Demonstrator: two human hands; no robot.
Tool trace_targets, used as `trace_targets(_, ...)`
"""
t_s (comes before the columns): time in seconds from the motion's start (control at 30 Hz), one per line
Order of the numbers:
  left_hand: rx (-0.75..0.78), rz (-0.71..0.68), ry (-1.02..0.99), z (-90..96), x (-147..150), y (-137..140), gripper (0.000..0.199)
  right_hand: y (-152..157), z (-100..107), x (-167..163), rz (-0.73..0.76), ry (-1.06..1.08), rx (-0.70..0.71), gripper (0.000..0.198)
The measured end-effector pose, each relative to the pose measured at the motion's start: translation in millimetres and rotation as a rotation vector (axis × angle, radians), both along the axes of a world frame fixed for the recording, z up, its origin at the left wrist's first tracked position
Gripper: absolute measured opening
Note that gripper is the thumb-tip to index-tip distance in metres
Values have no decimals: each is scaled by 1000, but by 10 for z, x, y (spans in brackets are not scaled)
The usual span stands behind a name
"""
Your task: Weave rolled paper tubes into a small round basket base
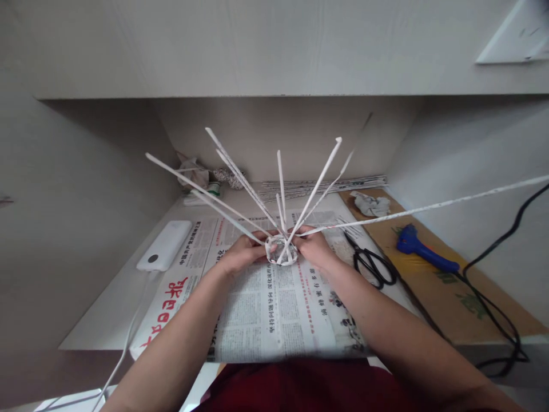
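Between my two hands is a small round basket (281, 256) woven from rolled paper strips, with several long paper sticks (247, 189) fanning up and outward from it. My left hand (245, 252) grips its left side, fingers curled behind the rim. On the opposite side my right hand (313, 246) closes on the basket's edge. One long paper strip (412, 212) runs from beside my right fingers out to the right edge of the view. The fingertips of both hands are partly hidden behind the weave.
Newspaper (257, 320) covers the tabletop. To the right lie black-handled scissors (373, 266), a blue glue gun (424, 250) with a black cord on cardboard (450, 312), and crumpled paper (371, 204). A white power bank (165, 246) is at left; paper sticks (300, 187) lie along the back.
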State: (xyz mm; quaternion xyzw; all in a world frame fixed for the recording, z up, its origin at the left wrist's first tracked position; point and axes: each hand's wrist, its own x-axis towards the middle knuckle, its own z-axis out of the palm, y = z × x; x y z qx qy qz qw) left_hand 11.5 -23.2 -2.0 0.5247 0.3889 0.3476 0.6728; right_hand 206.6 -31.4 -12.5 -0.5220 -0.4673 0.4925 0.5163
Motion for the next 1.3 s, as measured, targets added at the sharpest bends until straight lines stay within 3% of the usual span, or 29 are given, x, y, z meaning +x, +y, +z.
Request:
trace_targets(0.1,39,-98,-9,58,-183,65,59,52,-19,52,13,11,-16,24)
trace_targets(0.37,24,28,132,47,-92,64,32,-16,-10,29,95,-101,-31,24)
trace_targets(0.57,306,160,301,63,7,12,23,-40,-6,8,130,-210,26,20)
trace_targets(0.67,370,198,298,73,33,-6,25,-60,37,-20,119,-219,46,21)
trace_targets(0.83,359,221,288,12,72,-8,27,-92,65,-70,116,-203,52,20)
trace_targets(1.03,235,230,232,-104,73,44,33,-96,51,-85,92,-236,40,16)
trace_targets(1.2,261,237,194,-87,77,22,29,-101,78,-75,83,-300,38,10)
trace_targets(1.3,172,214,159,-74,102,0,31,-85,37,-62,100,-294,71,9)
